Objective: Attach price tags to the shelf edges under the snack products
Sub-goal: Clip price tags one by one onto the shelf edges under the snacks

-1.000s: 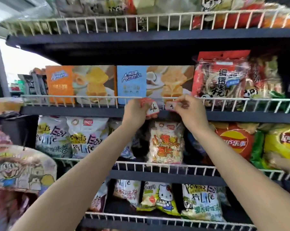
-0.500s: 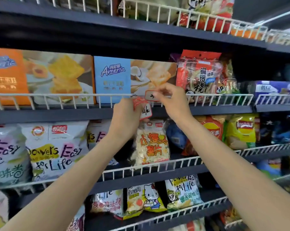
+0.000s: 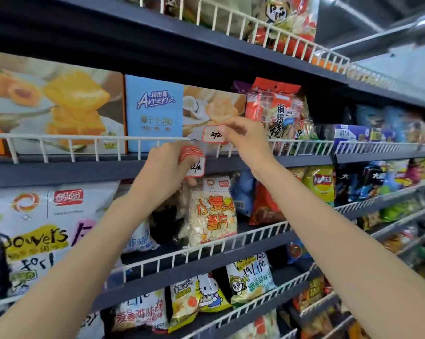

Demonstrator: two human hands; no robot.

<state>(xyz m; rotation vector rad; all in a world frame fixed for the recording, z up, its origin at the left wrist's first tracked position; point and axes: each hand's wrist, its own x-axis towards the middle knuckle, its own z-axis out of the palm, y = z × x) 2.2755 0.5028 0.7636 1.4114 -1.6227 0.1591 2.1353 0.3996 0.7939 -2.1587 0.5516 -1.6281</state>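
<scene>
My right hand (image 3: pixel 243 140) pinches a small red-bordered white price tag (image 3: pixel 212 133) with handwriting on it, holding it against the white wire rail (image 3: pixel 84 138) of the middle shelf, in front of the blue Ameria box (image 3: pixel 155 111). A little lower and to the left, my left hand (image 3: pixel 165 167) grips a small stack of the same tags (image 3: pixel 193 162) in front of the dark grey shelf edge (image 3: pixel 60 171). The top tag of that stack also carries handwriting.
An orange pastry box (image 3: pixel 55 104) stands left of the blue one, a red snack bag (image 3: pixel 275 113) to its right. Chip bags (image 3: pixel 214 211) hang on the shelf below, more packets lower down. Another wire-railed shelf (image 3: pixel 231 35) juts out overhead. The shelving runs on to the right.
The view has swung left to right and closer to the shelf. My right hand has lifted its tag slightly up against the wire rail. My left hand stays beside it with the stack.
</scene>
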